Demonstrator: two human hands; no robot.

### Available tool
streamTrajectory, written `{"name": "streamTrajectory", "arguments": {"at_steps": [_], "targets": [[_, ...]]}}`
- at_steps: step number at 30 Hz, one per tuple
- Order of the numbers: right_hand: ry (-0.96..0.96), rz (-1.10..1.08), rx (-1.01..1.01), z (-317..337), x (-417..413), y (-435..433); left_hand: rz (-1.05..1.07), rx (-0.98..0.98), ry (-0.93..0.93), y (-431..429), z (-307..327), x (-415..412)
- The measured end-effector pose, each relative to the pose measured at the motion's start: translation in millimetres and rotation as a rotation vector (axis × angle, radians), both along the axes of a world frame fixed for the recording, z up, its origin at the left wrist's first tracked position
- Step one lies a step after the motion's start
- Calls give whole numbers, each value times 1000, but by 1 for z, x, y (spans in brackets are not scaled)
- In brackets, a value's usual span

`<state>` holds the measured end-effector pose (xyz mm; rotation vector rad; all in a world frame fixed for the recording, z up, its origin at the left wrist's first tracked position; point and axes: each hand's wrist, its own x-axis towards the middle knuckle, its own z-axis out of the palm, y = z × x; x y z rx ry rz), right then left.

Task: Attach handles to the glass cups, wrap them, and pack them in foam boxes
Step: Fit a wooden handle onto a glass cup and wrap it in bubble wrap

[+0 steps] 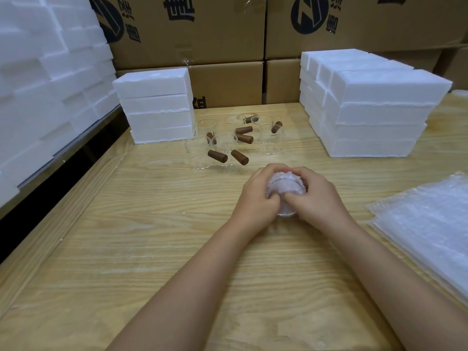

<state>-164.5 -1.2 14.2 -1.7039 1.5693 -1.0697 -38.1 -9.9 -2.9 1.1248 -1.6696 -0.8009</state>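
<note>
Wrapped cup (285, 190) sits mid-table (152, 236), bundled in bubble wrap with its glass base peeking out underneath. Left hand (255, 196) and right hand (319, 196) are both curled round it, fingers pinching the wrap on top. Just behind is a cluster of glass cups (222, 148) with brown handles (217, 156) sticking out sideways. Foam boxes (157, 107) are stacked behind-left and there's a bigger stack (374, 110) on the right, all closed, so I can't tell what's inside. Bubble wrap sheets (425, 219) are piled at the right edge, with cartons (215, 34) along the back.
</note>
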Motion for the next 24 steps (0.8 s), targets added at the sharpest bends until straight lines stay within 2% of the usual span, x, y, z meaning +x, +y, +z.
{"name": "streamTrajectory", "arguments": {"at_steps": [3,8,11,15,17,19,24], "targets": [[-89,45,-23,-1,4,4,43,-32,4,-2,-2,2],[-51,-95,-103,-7,4,-1,3,-66,-25,2,2,1],[-103,-186,-109,-7,-2,-4,-131,-89,-73,7,4,2],[-189,-234,-37,-7,-14,-12,-288,-185,-270,7,2,8],[-240,-204,19,-7,-17,-15,-252,-256,-327,6,0,6],[-267,-148,68,-5,-19,-14,-187,-290,-300,5,-1,3],[-574,109,118,2,-23,-12,-57,-164,-114,0,-3,9]]}}
